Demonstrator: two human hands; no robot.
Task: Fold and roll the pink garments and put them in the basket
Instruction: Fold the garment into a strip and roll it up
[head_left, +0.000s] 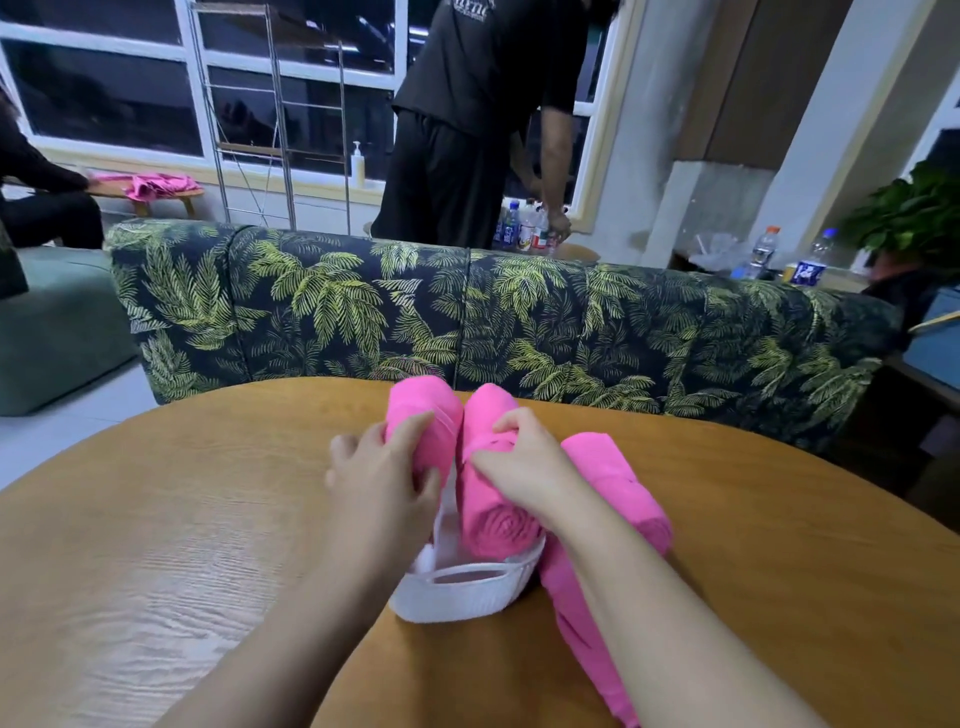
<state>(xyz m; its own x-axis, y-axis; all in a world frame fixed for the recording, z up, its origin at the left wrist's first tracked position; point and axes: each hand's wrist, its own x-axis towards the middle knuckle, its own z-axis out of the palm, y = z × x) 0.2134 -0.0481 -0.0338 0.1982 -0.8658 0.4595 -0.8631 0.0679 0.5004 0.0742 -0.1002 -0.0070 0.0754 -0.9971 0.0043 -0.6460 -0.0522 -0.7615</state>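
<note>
Left hand: the left hand (382, 467) has its fingers curled round the left pink roll (423, 423), gripping it from the side, thumb sticking out to the left.
Right hand: the right hand (524, 462) is pinching the middle pink roll (493, 499) near its top, fingers curled into the fabric.
Left roll: stands pretty much upright, touching the middle one on the inner side of the left grip.
Middle roll: tilted toward the camera so the spiral end shows just below the right grip, sitting down inside the basket (457, 597).
Basket: white, ribbed, directly under both grips and a bit closer to the person; its near rim is bare.
Third roll (618, 483): lies on the table just outside the right grip, touching the forearm, not held.
Loose pink fabric (587, 634): trails under the right forearm toward the person.
Table (182, 519): round wooden top under everything.
Background: leaf-print sofa (519, 322) beyond the grips, and a person in black (467, 119) standing behind it near some bottles (524, 226).
</note>
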